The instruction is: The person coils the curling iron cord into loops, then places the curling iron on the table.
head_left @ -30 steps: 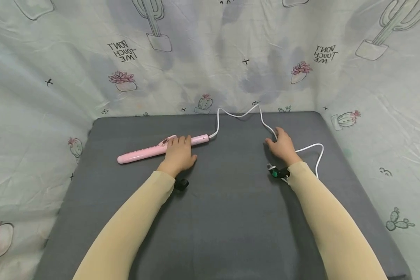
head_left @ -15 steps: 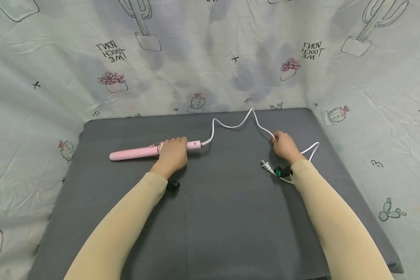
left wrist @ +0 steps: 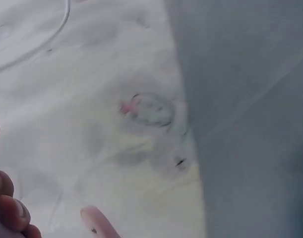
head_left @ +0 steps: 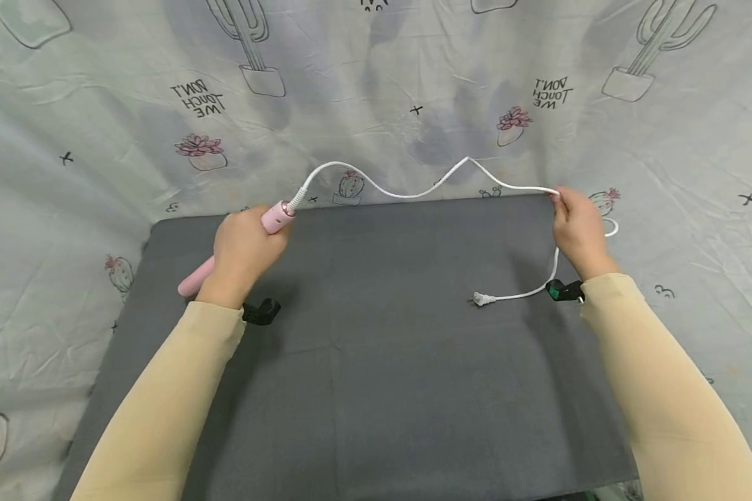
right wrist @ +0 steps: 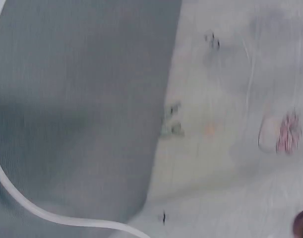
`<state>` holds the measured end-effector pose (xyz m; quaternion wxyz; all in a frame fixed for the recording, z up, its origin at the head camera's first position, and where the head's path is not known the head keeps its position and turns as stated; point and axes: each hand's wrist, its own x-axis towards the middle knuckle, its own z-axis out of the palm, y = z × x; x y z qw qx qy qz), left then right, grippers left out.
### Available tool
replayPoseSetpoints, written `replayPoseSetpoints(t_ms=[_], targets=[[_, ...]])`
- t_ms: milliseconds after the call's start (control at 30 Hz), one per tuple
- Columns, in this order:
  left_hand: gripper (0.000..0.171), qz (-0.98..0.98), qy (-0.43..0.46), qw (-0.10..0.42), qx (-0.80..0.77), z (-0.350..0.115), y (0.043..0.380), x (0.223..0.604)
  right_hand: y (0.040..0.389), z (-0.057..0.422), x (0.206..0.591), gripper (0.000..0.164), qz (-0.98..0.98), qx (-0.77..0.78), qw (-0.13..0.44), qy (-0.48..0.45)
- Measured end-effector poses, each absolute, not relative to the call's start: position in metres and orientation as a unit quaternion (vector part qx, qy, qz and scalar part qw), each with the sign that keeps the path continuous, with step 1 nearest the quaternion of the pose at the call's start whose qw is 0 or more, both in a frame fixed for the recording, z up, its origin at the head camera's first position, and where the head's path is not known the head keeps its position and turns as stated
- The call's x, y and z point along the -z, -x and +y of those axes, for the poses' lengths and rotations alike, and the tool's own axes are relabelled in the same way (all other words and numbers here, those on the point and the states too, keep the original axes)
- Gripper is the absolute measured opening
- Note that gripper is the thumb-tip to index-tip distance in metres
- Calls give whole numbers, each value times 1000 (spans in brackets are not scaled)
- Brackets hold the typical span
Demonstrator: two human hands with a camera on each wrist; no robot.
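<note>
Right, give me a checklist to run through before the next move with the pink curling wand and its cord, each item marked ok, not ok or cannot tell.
1. Left hand has a firm-looking grip round the pink curling wand: ok, near the cord end.
2. Right hand has a grip on the white cord: ok, pinched at the fingertips.
3. Cord straight between the hands: not ok, it waves and has a sharp bend.
4. Plug unconnected: ok, no socket at its prongs.
5. Barrel tip clear of the gray table: cannot tell.
6. Barrel cool: cannot tell from pictures.
</note>
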<state>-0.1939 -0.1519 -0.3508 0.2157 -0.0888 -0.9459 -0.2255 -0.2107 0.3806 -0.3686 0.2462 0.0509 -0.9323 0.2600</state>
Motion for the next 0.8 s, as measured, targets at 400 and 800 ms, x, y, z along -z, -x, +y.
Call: replayPoseSetpoints(t_ms=[400,800], targets=[[43,-941,7,242,236,-226,190,326,199,429,319,31,-892,-254,374,12],[54,-919,-98,236,299,-256,189,312,215,392,234,30,-823,-259,505,-15]])
